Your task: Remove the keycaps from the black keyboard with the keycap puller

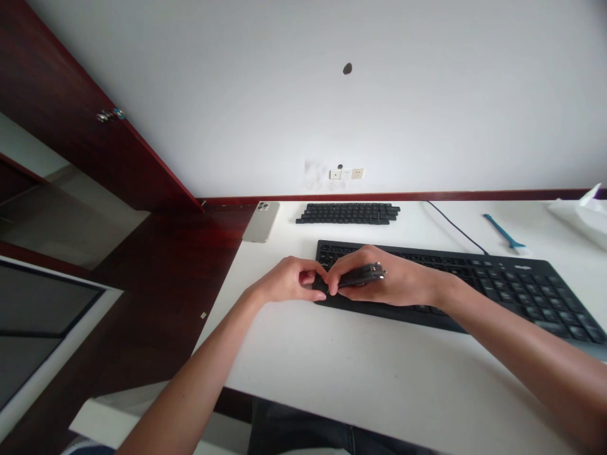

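A black keyboard (478,272) lies at a slant on the white desk. My right hand (386,278) is closed around a dark handheld tool (361,275) over the keyboard's left part, its tip hidden near the lower left corner. Beside it my left hand (296,279) rests at the keyboard's left edge, thumb and forefinger curved near the corner keys; whether they pinch anything is too small to tell. Rows of loose black keycaps (348,213) stand grouped behind the keyboard.
A phone (262,222) lies at the desk's back left corner. Right of the keycaps are a black cable (455,224), a blue brush (503,232) and a crumpled white sheet (581,215). The white desk (332,366) meets the wall behind.
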A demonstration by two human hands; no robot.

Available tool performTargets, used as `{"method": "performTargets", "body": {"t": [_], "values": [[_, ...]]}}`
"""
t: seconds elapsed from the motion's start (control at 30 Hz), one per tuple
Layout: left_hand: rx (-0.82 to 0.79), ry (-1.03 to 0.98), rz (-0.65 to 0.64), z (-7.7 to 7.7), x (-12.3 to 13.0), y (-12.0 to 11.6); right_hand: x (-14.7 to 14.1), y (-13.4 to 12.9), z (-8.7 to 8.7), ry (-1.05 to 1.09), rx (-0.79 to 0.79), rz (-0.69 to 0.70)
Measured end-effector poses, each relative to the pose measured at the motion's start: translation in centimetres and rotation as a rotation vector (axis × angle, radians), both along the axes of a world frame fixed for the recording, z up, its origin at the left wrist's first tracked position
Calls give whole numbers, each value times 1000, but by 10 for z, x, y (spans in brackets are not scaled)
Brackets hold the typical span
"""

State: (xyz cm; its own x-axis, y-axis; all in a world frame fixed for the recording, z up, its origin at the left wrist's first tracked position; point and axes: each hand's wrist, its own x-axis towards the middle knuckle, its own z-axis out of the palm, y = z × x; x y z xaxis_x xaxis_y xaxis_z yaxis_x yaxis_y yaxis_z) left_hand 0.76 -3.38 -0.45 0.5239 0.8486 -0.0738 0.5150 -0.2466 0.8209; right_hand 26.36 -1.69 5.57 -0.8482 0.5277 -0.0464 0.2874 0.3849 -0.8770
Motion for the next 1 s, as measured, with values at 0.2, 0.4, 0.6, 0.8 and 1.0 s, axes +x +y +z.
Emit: {"method": "performTargets", "body": {"t": [0.2,0.4,0.6,0.8,1.0], "values": [[6,-7,-53,0,9,-5,2,1,3,17,22,117],[42,-2,-34,-4,13,-7,3,0,4,46,32,88],[5,13,-49,0,10,-6,4,3,2,47,9,77],[-45,-6,-78,2,4,-1,8,6,1,62,12,118],[-120,-8,-25,-3,-2,2,9,8,-2,50,-13,86]]}}
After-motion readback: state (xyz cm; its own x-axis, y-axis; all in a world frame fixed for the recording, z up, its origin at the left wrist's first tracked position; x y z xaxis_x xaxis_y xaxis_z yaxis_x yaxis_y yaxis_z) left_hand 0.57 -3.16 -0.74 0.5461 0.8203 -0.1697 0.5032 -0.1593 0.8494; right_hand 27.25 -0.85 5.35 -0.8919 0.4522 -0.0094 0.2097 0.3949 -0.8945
